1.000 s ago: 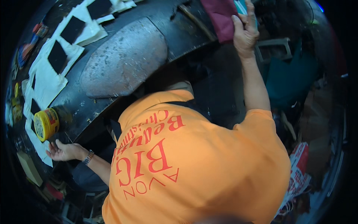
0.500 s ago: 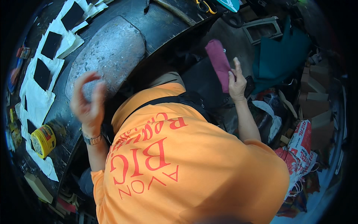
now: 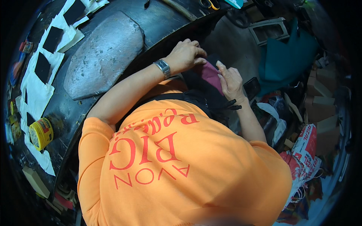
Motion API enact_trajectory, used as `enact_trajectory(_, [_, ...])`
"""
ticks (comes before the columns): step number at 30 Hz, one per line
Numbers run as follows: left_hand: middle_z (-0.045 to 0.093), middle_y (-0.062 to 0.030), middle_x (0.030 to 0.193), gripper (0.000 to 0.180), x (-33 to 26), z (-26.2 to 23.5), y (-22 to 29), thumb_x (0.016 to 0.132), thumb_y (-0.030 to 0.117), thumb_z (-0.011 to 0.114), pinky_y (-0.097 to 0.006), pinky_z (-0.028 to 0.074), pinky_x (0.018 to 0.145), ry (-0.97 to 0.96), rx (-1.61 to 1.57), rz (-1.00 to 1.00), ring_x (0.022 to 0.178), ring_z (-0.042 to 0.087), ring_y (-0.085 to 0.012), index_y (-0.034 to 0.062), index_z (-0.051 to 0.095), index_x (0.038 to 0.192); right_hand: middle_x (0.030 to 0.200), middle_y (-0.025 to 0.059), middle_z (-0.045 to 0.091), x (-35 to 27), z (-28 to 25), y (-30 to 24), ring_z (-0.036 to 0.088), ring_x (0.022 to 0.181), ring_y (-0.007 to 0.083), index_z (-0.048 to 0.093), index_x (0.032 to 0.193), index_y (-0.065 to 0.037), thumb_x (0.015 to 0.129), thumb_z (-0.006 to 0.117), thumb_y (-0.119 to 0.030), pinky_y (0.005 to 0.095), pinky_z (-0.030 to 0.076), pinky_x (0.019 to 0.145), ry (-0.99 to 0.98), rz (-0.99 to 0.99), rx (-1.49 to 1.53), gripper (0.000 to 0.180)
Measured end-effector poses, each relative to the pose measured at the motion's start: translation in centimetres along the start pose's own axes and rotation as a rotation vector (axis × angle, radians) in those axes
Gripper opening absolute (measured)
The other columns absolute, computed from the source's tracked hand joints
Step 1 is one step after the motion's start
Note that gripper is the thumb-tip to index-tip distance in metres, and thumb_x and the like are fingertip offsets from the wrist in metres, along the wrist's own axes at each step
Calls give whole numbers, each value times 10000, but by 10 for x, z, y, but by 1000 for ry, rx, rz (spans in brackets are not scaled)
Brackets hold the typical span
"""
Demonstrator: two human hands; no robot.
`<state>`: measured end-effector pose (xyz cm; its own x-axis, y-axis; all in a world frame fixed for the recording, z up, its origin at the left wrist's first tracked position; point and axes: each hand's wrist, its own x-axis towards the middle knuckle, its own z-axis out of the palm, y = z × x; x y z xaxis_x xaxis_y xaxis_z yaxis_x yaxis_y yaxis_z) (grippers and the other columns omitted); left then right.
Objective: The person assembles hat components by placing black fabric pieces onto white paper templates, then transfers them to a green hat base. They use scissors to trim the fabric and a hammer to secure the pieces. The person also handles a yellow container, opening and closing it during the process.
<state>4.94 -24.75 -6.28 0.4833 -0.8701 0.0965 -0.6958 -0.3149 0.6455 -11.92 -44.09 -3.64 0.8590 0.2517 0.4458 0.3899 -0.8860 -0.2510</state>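
A flat magenta piece (image 3: 211, 76), which looks like fabric or soft leather, lies slanted over my lap. My left hand (image 3: 185, 56), with a metal watch on its wrist, has its fingers curled over the upper left end of this piece. On the piece's right edge, my right hand (image 3: 231, 82) grips with thumb and fingers. The hands partly cover the piece, so its full outline is hidden. Dark cloth or a bag (image 3: 196, 98) lies beneath it on my lap.
A dark workbench (image 3: 166, 26) curves along the left, bearing a grey stone slab (image 3: 107, 54), a yellow tub (image 3: 40, 134) and black pieces (image 3: 42, 67) on white paper (image 3: 45, 94). Scissors (image 3: 209, 4) lie at the far edge. Teal sheet (image 3: 283, 56) and a red-white bag (image 3: 304, 145) are right.
My left hand has swung rightward from near the stone slab to the magenta piece and taken its upper end. The piece has come lower and closer to my lap, still in my right hand.
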Motion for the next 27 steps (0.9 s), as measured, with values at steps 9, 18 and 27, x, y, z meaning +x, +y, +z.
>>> enact_trajectory(9, [731, -165, 906, 225, -13, 26, -24, 882, 275, 759, -428, 540, 792, -119, -630, -399, 854, 701, -333, 58, 769, 941, 809, 91, 628, -30, 16, -8, 571, 692, 270, 568, 1426, -64, 844, 638, 85, 395, 485, 745, -26, 11, 82, 605])
enact_trajectory(18, [695, -270, 1111, 306, -18, 55, -60, 988, 270, 627, -457, 512, 947, -115, -290, -553, 1101, 657, -423, 14, 669, 1151, 919, 154, 670, -79, 32, 2, 626, 787, 309, 551, 1414, 4, 838, 624, 74, 416, 485, 800, -63, 221, 66, 584])
enact_trajectory(27, [705, -150, 817, 253, -103, -80, 13, 1012, 213, 635, -312, 546, 632, 17, -561, -230, 645, 691, -164, 45, 680, 1196, 781, 134, 640, -41, 19, 37, 652, 739, 221, 360, 1572, -118, 824, 777, -127, 355, 515, 720, -370, 669, 389, 857])
